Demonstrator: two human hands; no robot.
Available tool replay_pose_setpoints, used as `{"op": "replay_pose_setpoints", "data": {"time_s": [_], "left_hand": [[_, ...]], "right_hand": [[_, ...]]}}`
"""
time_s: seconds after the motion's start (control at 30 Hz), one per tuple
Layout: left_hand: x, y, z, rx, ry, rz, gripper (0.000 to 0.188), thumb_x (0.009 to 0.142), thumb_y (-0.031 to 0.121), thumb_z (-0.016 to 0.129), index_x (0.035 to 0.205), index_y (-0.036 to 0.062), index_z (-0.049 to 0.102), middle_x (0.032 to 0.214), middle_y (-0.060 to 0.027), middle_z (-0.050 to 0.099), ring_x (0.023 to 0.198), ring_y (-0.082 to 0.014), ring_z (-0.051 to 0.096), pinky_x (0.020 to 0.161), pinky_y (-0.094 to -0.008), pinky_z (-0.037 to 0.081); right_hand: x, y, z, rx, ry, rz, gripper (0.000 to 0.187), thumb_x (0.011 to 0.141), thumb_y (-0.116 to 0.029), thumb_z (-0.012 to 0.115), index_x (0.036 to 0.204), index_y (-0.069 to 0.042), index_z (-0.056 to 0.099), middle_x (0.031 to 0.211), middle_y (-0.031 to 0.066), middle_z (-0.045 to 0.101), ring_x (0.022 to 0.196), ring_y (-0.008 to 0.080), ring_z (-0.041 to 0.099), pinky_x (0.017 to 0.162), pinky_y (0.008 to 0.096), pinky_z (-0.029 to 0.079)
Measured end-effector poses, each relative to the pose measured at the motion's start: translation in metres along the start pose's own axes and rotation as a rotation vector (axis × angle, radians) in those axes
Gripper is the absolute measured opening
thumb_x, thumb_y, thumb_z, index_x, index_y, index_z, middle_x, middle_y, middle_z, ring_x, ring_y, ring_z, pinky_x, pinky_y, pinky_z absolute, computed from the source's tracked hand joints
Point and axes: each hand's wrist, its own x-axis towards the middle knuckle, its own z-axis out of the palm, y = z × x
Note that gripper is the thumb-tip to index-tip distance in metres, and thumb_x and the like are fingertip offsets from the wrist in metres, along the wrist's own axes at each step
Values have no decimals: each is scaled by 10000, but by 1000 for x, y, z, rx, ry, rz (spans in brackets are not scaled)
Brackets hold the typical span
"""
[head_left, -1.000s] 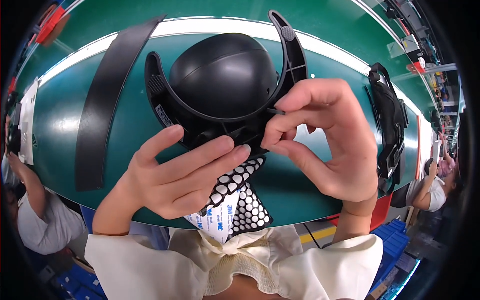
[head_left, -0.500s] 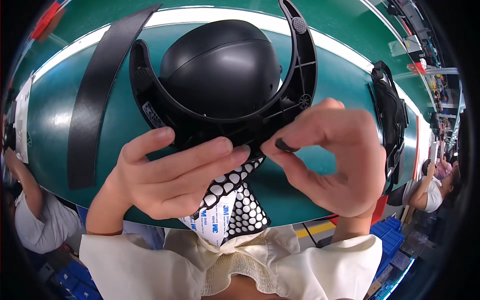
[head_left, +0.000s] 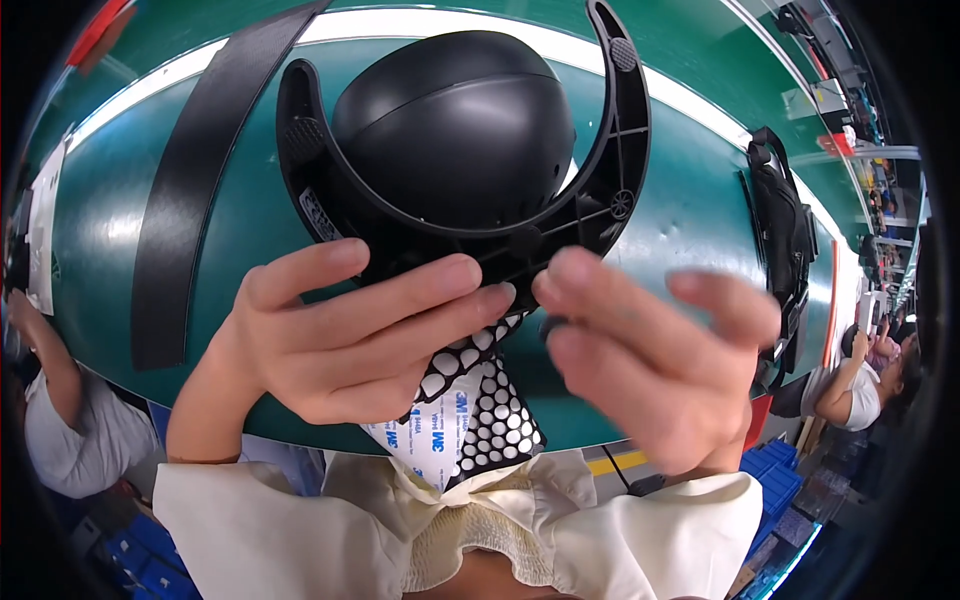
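Note:
A black curved stand with two upturned arms lies on the green table around a glossy black rounded housing. Textured grey pads show near the tips of its arms. My left hand lies across the stand's near edge, fingers extended. Under its fingers it grips a sheet of adhesive pads, black with rows of white dots, whose printed white backing hangs toward me. Beside those fingertips, my right hand, partly blurred, pinches a small black pad between thumb and fingers. A dark round pad sits on the stand's near middle.
A long black flat strip curves along the table's left side. On the right edge lies a black strapped bag. Blue bins stand below right. Other people work at both sides.
My right hand has moved slightly down, its fingers opening out from a tight pinch. The stand and housing have shifted a little to the right and away from me.

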Motion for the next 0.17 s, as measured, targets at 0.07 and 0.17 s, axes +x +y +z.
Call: {"op": "replay_pose_setpoints", "data": {"time_s": [0.07, 0.17], "left_hand": [[-1, -2, 4, 2, 32, 59, 246, 710, 85, 500, 541, 150, 333, 874, 27, 650, 925, -118, 582, 945, -332, 278], [-2, -1, -1, -8, -24, 29, 253, 715, 121, 523, 541, 150, 341, 877, 25, 650, 932, -115, 581, 949, -332, 276]], "right_hand": [[-6, 13, 4, -111, -7, -286, 215, 675, -59, 626, 864, -88, 526, 903, 84, 639, 907, 102, 576, 910, 278, 272], [-4, 32, -4, 59, -270, -124, 598, 642, -193, 682, 1202, -170, 472, 934, 94, 633, 978, 165, 567, 989, 311, 197]]}}
